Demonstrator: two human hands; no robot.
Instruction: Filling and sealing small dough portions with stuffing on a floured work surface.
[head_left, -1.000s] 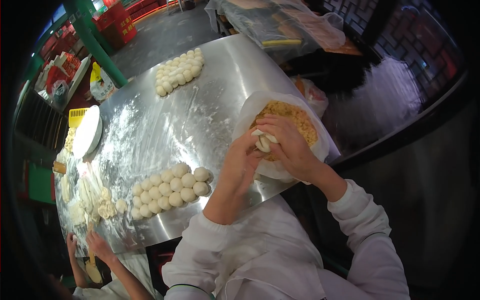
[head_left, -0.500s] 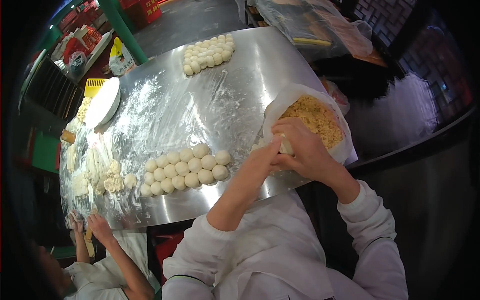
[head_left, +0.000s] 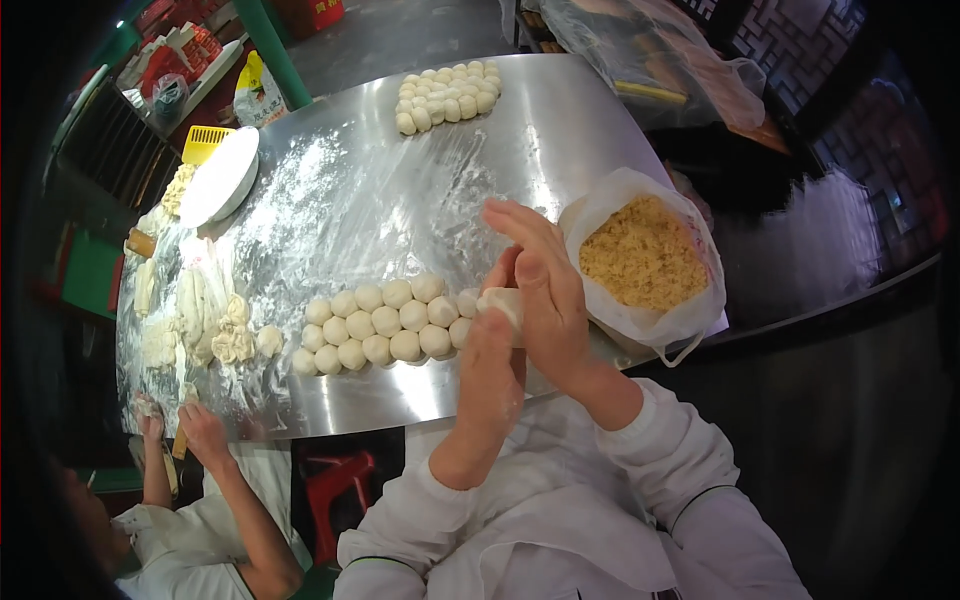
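A pale dough ball [head_left: 504,304] is pressed between my two palms. My left hand [head_left: 488,375] is under and to the left of it, thumb upward. My right hand [head_left: 553,310] leans over from the right with fingers long and close together. Parts of the ball are hidden by the hands. Just left of them, neat rows of smooth dough balls [head_left: 385,321] sit on the floured steel table [head_left: 370,210]; my hands cover the right end. Close on the right, a bowl lined with a white plastic bag [head_left: 590,210] holds crumbly yellow filling [head_left: 640,255].
More dough balls [head_left: 447,98] stand at the table's far edge. At the left are a tilted white basin [head_left: 222,180], a yellow basket [head_left: 205,143], dough lumps [head_left: 232,340] and a co-worker's hands [head_left: 204,432]. A red stool [head_left: 338,495] stands below the table edge.
My hands have moved left from above the filling to beside the dough ball rows, and the dough is now between my palms. The view has shifted slightly.
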